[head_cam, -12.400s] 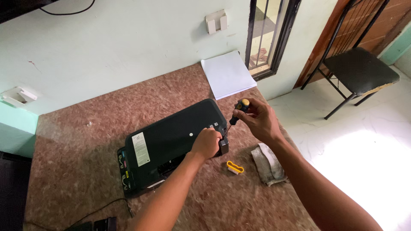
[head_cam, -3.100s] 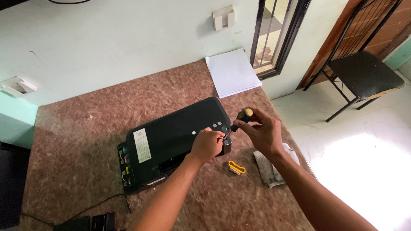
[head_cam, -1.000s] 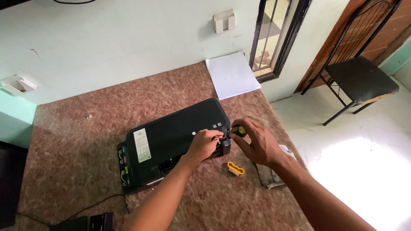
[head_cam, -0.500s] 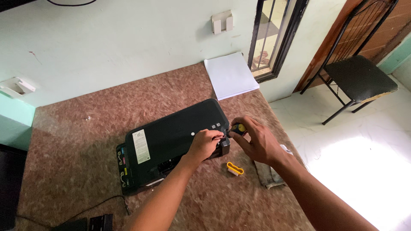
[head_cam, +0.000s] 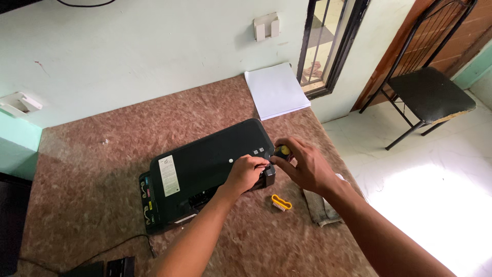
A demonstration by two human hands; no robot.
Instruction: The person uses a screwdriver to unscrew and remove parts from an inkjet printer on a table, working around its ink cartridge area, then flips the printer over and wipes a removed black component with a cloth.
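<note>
The black flat plastic printer (head_cam: 210, 169) lies on the speckled brown stone table (head_cam: 92, 169), looking rigid, fairly heavy, best gripped by its side edges. The left hand (head_cam: 247, 173) pinches narrowly at its right corner; the right hand (head_cam: 306, 165) holds a yellow-and-black-handled screwdriver (head_cam: 282, 151) there.

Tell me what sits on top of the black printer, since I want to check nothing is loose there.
On the black printer lie a white label and the left hand at its right corner. The right hand holds a yellow-black screwdriver there; its tip is hidden.

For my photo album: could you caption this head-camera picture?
Left hand steadies a black printer on a brown table; right hand holds a screwdriver at its corner.
</note>
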